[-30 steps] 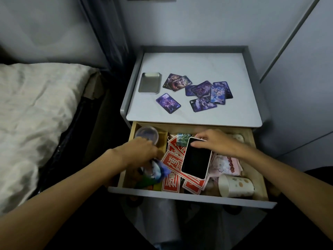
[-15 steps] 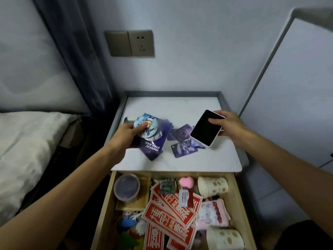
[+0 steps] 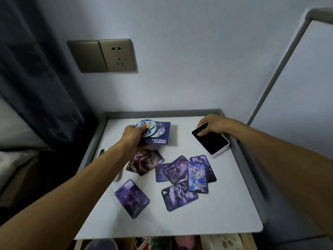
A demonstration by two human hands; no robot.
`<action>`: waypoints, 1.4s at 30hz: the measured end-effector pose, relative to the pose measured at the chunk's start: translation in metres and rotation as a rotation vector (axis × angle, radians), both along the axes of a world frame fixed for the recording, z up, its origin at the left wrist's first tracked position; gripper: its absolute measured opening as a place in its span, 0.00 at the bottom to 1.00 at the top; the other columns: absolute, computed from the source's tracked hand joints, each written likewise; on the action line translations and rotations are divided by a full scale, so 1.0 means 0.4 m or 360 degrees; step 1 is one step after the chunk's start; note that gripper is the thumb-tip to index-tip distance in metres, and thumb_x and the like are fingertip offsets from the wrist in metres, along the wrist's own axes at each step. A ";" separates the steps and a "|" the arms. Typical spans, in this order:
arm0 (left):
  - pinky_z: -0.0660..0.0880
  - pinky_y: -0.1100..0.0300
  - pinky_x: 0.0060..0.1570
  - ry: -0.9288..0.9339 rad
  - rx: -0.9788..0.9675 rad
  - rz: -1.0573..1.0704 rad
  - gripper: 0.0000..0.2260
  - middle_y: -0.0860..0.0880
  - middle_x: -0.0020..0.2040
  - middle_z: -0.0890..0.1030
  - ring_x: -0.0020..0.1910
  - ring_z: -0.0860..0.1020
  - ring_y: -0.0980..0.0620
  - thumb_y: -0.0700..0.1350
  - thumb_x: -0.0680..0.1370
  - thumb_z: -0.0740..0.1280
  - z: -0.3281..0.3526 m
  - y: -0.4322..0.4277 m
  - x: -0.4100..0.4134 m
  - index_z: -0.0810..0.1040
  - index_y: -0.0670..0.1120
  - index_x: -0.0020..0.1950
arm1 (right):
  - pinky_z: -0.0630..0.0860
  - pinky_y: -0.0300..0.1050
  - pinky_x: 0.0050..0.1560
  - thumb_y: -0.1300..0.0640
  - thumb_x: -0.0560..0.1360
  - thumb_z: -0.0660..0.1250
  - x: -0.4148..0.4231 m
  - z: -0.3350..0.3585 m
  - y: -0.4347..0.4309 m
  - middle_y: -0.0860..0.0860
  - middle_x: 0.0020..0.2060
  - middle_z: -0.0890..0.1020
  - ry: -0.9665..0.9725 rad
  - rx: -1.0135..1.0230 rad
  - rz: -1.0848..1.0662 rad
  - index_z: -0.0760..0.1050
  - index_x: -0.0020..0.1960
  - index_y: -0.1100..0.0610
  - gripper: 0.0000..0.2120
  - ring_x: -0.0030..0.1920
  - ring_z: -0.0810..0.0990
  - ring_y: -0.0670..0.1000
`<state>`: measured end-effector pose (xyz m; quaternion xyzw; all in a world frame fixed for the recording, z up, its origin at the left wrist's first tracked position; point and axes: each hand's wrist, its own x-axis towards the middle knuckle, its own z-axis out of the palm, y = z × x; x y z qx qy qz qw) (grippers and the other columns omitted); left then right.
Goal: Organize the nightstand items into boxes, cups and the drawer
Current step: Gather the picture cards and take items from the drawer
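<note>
Our left grip (image 3: 134,135) held the badges (image 3: 144,124) and purple pack (image 3: 162,139) over the worktop (image 3: 225,204) rear; our right grip (image 3: 214,124) pinched the phone (image 3: 210,142) by its far end, long axis diagonal; loose cards (image 3: 180,172) lay nearer our left.

Left hand (image 3: 133,135) gripping badge pack (image 3: 158,134), right hand (image 3: 212,124) holding phone (image 3: 210,141)

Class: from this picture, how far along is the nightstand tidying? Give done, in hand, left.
Done: nothing visibly sorted. In hand: left hand grips badges and a purple pack; right hand holds the phone. Left: cards lie scattered on the top; the drawer stands open.
</note>
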<state>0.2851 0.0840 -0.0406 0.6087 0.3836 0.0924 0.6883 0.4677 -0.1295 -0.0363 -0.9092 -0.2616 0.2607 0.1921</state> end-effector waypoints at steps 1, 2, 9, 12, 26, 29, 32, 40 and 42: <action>0.77 0.61 0.23 0.0010 0.0021 0.0009 0.08 0.44 0.41 0.80 0.31 0.79 0.50 0.43 0.82 0.65 -0.014 0.007 0.032 0.75 0.39 0.57 | 0.75 0.38 0.42 0.55 0.71 0.77 0.007 -0.009 0.009 0.52 0.50 0.82 -0.0050 0.0011 0.0002 0.80 0.59 0.56 0.18 0.49 0.80 0.51; 0.77 0.61 0.25 0.0038 0.0055 0.0018 0.09 0.44 0.41 0.80 0.32 0.80 0.49 0.43 0.82 0.65 -0.026 0.013 0.058 0.75 0.38 0.57 | 0.76 0.40 0.45 0.55 0.71 0.77 0.011 -0.017 0.016 0.52 0.51 0.82 -0.0095 0.0034 -0.0016 0.80 0.59 0.55 0.18 0.49 0.80 0.52; 0.76 0.57 0.32 0.0190 0.0247 0.0066 0.19 0.39 0.56 0.81 0.47 0.82 0.42 0.48 0.79 0.69 -0.094 0.043 0.147 0.72 0.37 0.64 | 0.73 0.41 0.54 0.62 0.74 0.69 -0.010 -0.049 0.048 0.53 0.61 0.78 -0.0322 0.0105 -0.0103 0.78 0.61 0.53 0.16 0.59 0.76 0.53; 0.75 0.57 0.38 0.0208 0.0365 -0.0010 0.15 0.41 0.52 0.80 0.45 0.80 0.44 0.48 0.81 0.67 -0.084 0.039 0.150 0.75 0.38 0.59 | 0.72 0.46 0.62 0.64 0.75 0.65 -0.053 -0.045 0.071 0.55 0.64 0.75 -0.0621 0.0263 -0.0090 0.79 0.60 0.52 0.16 0.64 0.73 0.56; 0.71 0.54 0.50 0.0527 0.0923 -0.0019 0.19 0.38 0.59 0.80 0.58 0.78 0.39 0.50 0.79 0.69 -0.109 0.226 0.034 0.79 0.36 0.62 | 0.65 0.46 0.68 0.54 0.82 0.61 -0.226 -0.100 0.225 0.53 0.75 0.66 -0.0782 0.0195 0.0580 0.63 0.75 0.56 0.23 0.74 0.65 0.54; 0.69 0.56 0.50 0.0591 0.1098 -0.0053 0.22 0.36 0.62 0.79 0.60 0.77 0.37 0.53 0.79 0.67 -0.123 0.230 0.039 0.76 0.36 0.64 | 0.66 0.44 0.65 0.58 0.80 0.61 -0.235 -0.104 0.226 0.53 0.74 0.68 -0.0772 0.0263 0.0488 0.64 0.75 0.57 0.23 0.72 0.67 0.54; 0.75 0.49 0.55 0.0620 0.1251 -0.0089 0.26 0.35 0.60 0.79 0.58 0.78 0.36 0.57 0.77 0.69 -0.134 0.233 0.043 0.77 0.35 0.61 | 0.63 0.45 0.71 0.61 0.79 0.62 -0.246 -0.102 0.232 0.53 0.74 0.67 -0.0767 0.0334 0.0486 0.65 0.75 0.58 0.24 0.73 0.65 0.54; 0.70 0.54 0.58 0.0571 0.1484 -0.0248 0.19 0.35 0.64 0.77 0.64 0.75 0.38 0.45 0.80 0.67 -0.022 0.143 -0.069 0.75 0.33 0.65 | 0.69 0.46 0.65 0.60 0.79 0.64 -0.392 -0.045 0.173 0.50 0.69 0.74 -0.0654 0.0549 0.0560 0.73 0.69 0.55 0.18 0.67 0.72 0.52; 0.71 0.58 0.55 0.0368 0.1554 -0.0354 0.15 0.40 0.60 0.80 0.58 0.78 0.43 0.44 0.79 0.68 0.021 0.095 -0.148 0.78 0.38 0.63 | 0.74 0.48 0.60 0.59 0.79 0.65 -0.452 -0.030 0.139 0.49 0.63 0.78 -0.0602 0.0625 0.0551 0.77 0.64 0.54 0.14 0.61 0.76 0.51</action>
